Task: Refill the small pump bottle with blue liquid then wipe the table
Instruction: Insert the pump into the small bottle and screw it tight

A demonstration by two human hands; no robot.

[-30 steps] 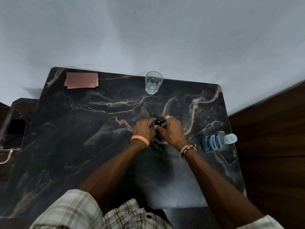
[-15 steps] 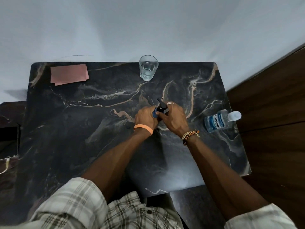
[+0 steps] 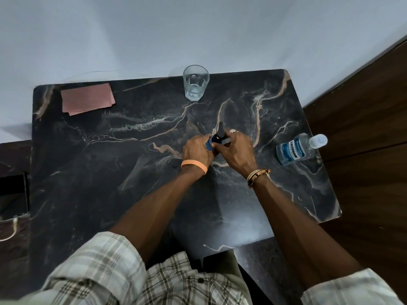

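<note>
The small pump bottle (image 3: 220,137), blue with a black pump head, stands at the middle of the black marble table (image 3: 110,172). My left hand (image 3: 197,150) grips its blue body from the left. My right hand (image 3: 236,148) curls round the black pump top from the right. Most of the bottle is hidden by my fingers. A clear bottle of blue mouthwash (image 3: 295,149) with a white cap stands near the table's right edge, apart from both hands. A folded pink cloth (image 3: 87,99) lies at the far left corner.
A drinking glass (image 3: 195,82) with some clear liquid stands at the table's far edge. A phone (image 3: 12,194) with a cable lies on a dark side surface to the left. A wooden panel runs along the right.
The view has shifted as my head moved; both hands stay on the pump bottle, with the pump nozzle now pointing away from me.
</note>
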